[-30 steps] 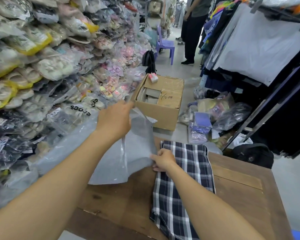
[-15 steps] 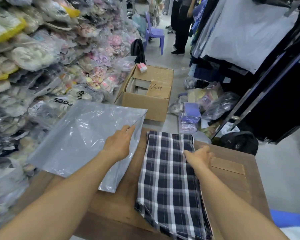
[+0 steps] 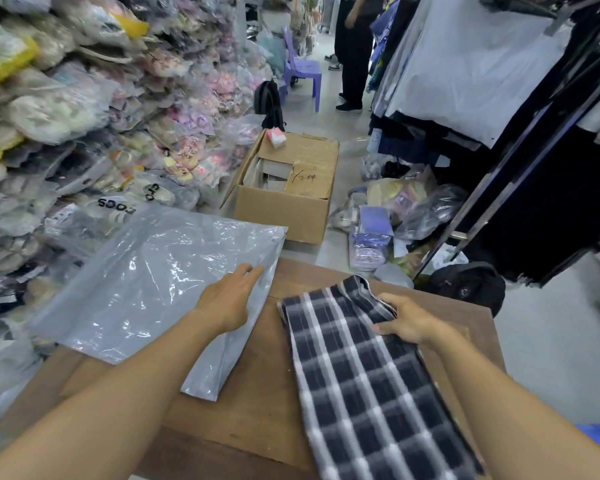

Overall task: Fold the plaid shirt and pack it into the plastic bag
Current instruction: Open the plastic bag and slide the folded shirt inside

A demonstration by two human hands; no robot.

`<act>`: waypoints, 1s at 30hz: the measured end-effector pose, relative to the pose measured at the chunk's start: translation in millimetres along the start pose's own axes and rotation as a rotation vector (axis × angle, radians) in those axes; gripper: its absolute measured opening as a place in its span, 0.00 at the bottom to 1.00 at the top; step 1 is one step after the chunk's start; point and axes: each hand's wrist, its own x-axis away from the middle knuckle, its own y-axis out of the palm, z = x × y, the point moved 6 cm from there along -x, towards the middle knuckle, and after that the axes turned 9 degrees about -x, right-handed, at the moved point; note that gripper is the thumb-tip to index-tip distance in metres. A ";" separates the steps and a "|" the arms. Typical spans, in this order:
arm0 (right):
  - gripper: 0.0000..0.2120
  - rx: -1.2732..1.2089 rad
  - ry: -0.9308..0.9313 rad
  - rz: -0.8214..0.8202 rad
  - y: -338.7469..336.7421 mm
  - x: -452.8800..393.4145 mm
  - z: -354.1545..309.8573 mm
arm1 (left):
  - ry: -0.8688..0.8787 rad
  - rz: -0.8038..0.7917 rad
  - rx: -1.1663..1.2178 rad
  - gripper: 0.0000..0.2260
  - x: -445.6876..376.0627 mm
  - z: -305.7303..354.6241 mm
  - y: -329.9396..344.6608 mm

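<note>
Plaid shirt, folded long, on worktop; right hand grips its far edge. Plastic bag just left of shirt, left hand flat on it, fingers spread. Best to pin the bag's mouth open and feed the shirt in narrow end first.

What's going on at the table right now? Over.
Left hand flat on plastic bag. Right hand gripping folded plaid shirt, far end lifted. Nothing between them.

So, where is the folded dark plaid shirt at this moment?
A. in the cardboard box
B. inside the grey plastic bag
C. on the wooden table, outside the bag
C: the folded dark plaid shirt lies on the wooden table beside the grey plastic bag, gripped at its edge by the right hand.
</note>
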 end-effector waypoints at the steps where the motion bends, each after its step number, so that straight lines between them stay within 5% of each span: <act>1: 0.22 0.135 -0.007 -0.028 -3.8 -1.9 -3.0 | 0.011 -0.005 -0.002 0.38 1.1 1.7 0.6; 5: 0.32 0.590 -0.060 0.085 -1.9 -13.9 -23.4 | 0.052 -0.035 -0.004 0.40 7.2 7.2 6.6; 8: 0.31 0.836 -0.307 0.185 31.9 -2.9 -66.2 | 0.062 -0.031 -0.018 0.40 10.8 8.6 9.9; 12: 0.27 1.076 -0.458 -0.173 103.9 8.8 -78.6 | 0.064 -0.025 -0.007 0.39 15.3 10.4 11.3; 14: 0.28 1.213 -0.468 -0.211 118.3 6.0 -72.6 | 0.051 -0.026 0.008 0.38 17.1 10.5 9.4; 24: 0.17 1.231 -0.469 -0.179 120.7 -2.0 -78.4 | 0.035 -0.046 0.061 0.37 18.4 7.8 0.6; 30: 0.14 0.997 -0.836 -0.114 143.1 19.9 -136.8 | 0.033 -0.066 0.087 0.38 16.9 4.1 1.3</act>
